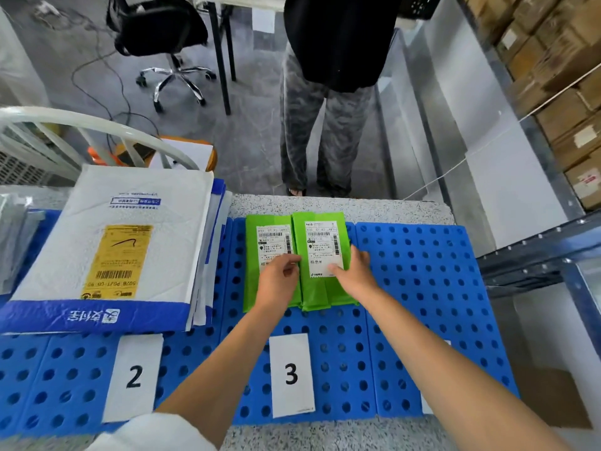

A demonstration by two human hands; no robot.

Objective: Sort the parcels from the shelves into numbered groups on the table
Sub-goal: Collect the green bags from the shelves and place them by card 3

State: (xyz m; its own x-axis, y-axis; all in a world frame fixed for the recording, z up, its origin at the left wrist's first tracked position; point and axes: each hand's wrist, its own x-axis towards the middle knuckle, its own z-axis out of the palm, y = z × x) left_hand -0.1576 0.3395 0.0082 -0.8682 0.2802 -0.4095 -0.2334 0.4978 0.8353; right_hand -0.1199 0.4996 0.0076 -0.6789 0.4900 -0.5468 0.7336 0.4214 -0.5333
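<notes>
Two green parcels lie side by side on the blue perforated mat (422, 288), above the paper card marked 3 (291, 374). My left hand (279, 275) rests on the left green parcel (265, 242), fingers curled at its label edge. My right hand (353, 271) lies on the right green parcel (320, 252), fingers spread over its label and right edge. A stack of white and blue mailers (113, 252) with a yellow label lies above the card marked 2 (134, 377).
A person in dark clothes (328, 92) stands just beyond the table's far edge. A white chair back (81, 125) and an office chair (162, 37) are at the left. Shelving with cardboard boxes (559, 76) rises at the right. Grey bags (16, 239) lie at the far left.
</notes>
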